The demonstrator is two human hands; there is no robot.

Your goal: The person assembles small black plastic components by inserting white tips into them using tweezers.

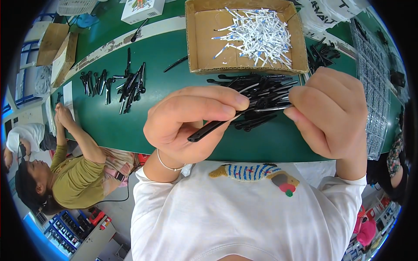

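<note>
Clock directions are taken from the black stick between our hands. The green counter (126, 135) spreads under everything before us. At eight o'clock sits a co-worker (82, 187) in an olive top, forearms resting at the counter's edge, hands together. At twelve o'clock stands the open cardboard box (202, 52), and just in front of it the pile (257, 82) of black sticks, so its wall closes off the far side of that pile. Between two and three o'clock we see clear gridded trays (370, 102); at one o'clock, white bags (326, 17). A white carton (141, 11) lies between ten and eleven. Inside the cardboard box is a heap of white-and-blue strips (263, 39). A loose cluster (133, 89) of black sticks lies between nine and ten, more sticks (323, 53) at two.

Both our hands hang over the counter and partly cover the pile. Our left hand (187, 117) is curled, thumb and fingers clamped on the black stick (207, 130), which slants toward eight o'clock. Our right hand (331, 108) is folded nearly to a fist, thumb and forefinger pinching the end of a thin silvery piece (274, 108).
</note>
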